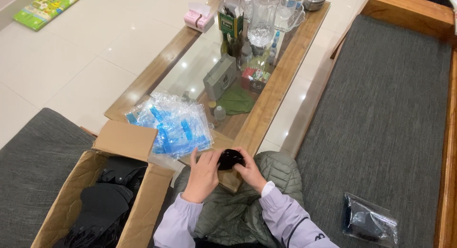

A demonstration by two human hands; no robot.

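Both of my hands hold one small black object [230, 158] over my lap, near the corner of the glass-topped wooden table [281, 72]. My left hand [203, 175] grips it from the left, fingers curled over its top. My right hand [249, 171] grips it from the right. What the black object is cannot be told. A pile of clear plastic bags with blue print [173, 123] lies on the table just left of my hands.
An open cardboard box [78, 191] with black items inside stands at my left. A clear bag holding a black item [369, 221] lies on the grey cushioned bench [385, 110] at my right. Bottles, a glass jug, boxes and a pink tissue box [198, 19] crowd the table's far end.
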